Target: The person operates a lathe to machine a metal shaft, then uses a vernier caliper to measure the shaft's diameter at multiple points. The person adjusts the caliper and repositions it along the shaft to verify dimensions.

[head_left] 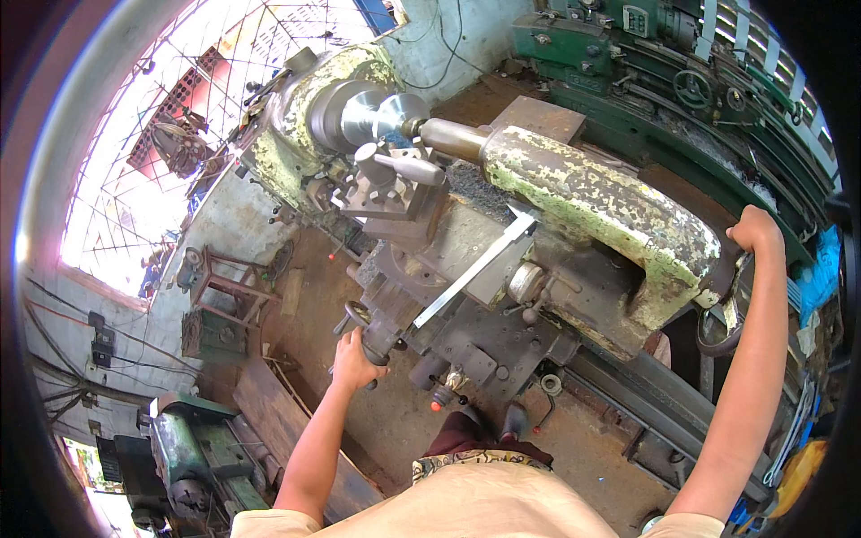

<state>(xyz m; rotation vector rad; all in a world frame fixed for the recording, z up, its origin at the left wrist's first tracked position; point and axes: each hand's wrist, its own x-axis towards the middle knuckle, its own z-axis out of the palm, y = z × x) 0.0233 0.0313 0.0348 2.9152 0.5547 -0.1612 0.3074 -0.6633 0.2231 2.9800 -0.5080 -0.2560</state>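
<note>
My left hand point(359, 360) is closed on the crank handle of a small handwheel point(357, 313) at the front of a lathe carriage. My right hand point(758, 229) is curled over the upper rim of the handwheel point(722, 334) at the outer end of the worn green tailstock point(601, 197); some of its fingers are hidden. A shiny turned metal workpiece point(381, 114) sits between the chuck point(336, 117) and the tailstock quill point(453, 137). In front of it stands the tool post point(390, 193) with its clamping lever point(408, 168). A caliper point(471, 273) rests across the carriage.
A second green lathe point(628, 67) stands at the back right. Another machine point(202, 453) is at the lower left, near a wooden board point(291, 430). A small frame stand point(233, 287) stands by the left wall, under a grilled window. Blue plastic point(818, 273) hangs at the right.
</note>
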